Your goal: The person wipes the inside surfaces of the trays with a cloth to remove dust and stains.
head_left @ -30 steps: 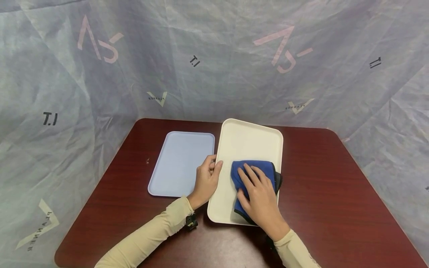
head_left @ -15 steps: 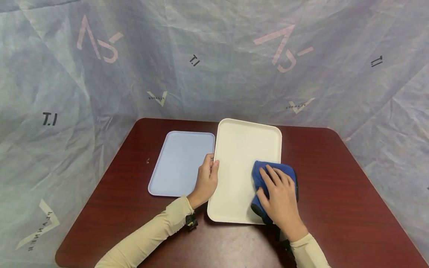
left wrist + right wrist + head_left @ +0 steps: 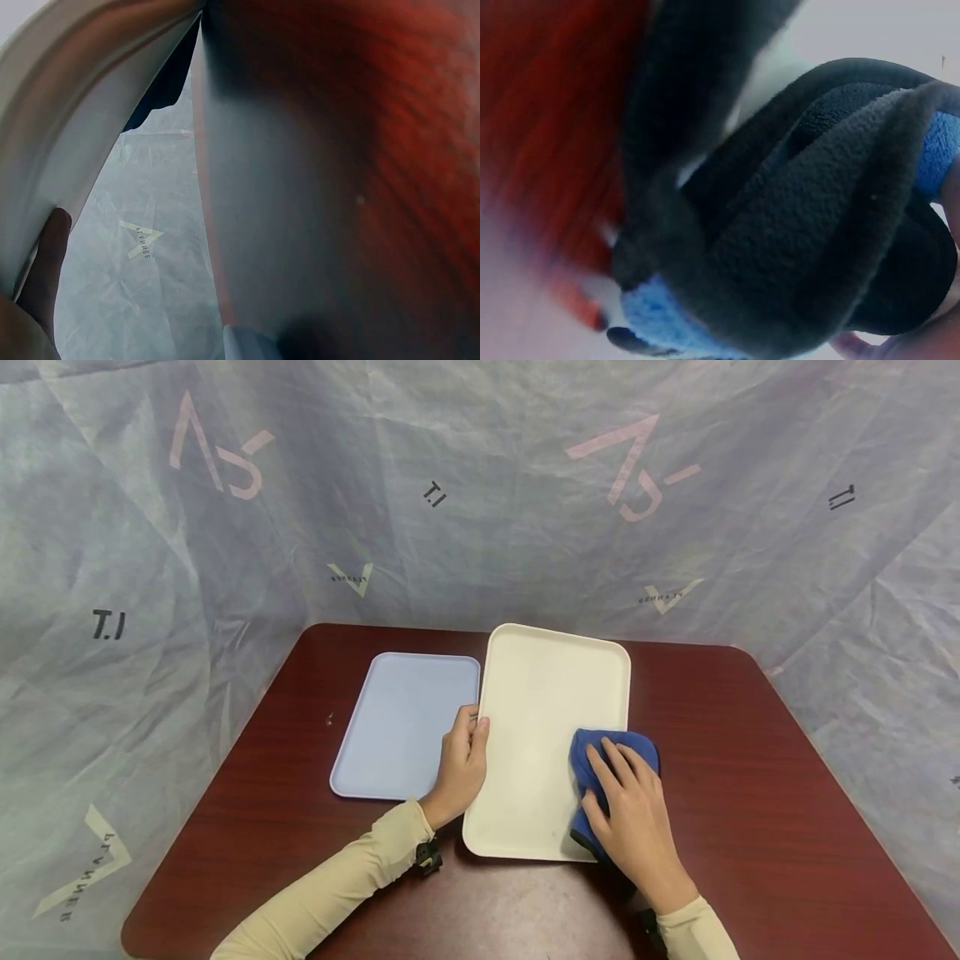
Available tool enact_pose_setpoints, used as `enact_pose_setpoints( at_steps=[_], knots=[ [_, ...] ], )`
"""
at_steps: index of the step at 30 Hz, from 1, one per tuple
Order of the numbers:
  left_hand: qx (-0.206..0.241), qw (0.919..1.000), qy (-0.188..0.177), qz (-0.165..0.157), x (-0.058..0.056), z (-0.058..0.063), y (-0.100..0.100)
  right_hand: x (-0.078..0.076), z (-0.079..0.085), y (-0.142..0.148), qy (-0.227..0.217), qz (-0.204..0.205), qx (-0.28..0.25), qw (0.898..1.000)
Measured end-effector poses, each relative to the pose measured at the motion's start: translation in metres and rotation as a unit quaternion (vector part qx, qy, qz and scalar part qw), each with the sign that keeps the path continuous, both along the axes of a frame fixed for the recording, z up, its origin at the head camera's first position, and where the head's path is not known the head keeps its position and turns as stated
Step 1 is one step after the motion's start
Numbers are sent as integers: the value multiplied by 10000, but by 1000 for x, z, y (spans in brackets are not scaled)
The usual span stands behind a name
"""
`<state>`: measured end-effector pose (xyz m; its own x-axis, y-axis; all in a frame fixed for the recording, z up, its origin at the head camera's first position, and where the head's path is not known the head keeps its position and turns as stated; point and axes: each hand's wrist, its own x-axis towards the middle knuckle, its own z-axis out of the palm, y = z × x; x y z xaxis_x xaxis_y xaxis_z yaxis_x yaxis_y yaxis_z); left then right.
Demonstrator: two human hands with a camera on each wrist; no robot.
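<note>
Tray [image 3: 405, 727] of pale blue at left: found smooth, round-cornered and low-rimmed, flat on a reddish-brown table [image 3: 750, 810]. Beside it, saw a cream tray [image 3: 540, 702] of like shape, then a fuzzy blue cloth [image 3: 591, 774] with dark edging. Found the cream tray pinched at its left rim by the left hand [image 3: 460, 770], thumb on top; saw the cloth directly under the right hand [image 3: 636, 814], overlapping the lower right edge. Noted the left forearm [image 3: 337, 889] slanting in from lower left and the right hand palm-down, fingers spread and slightly bent.
</note>
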<state>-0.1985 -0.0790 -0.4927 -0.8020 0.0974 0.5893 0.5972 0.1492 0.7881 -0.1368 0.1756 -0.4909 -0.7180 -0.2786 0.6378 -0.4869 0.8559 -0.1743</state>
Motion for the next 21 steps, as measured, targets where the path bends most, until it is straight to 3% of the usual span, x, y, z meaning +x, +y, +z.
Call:
enact_pose_setpoints(
  at_steps=[6, 13, 21],
  knots=[
    [149, 9999, -33, 82, 3, 5, 3, 3, 1, -1, 83, 7, -64, 9999],
    [163, 9993, 193, 258, 23, 33, 5, 2, 3, -5, 105, 40, -101, 9999],
    [166, 9976, 527, 415, 23, 33, 5, -3, 11, -20, 78, 257, -25, 9996]
  ],
)
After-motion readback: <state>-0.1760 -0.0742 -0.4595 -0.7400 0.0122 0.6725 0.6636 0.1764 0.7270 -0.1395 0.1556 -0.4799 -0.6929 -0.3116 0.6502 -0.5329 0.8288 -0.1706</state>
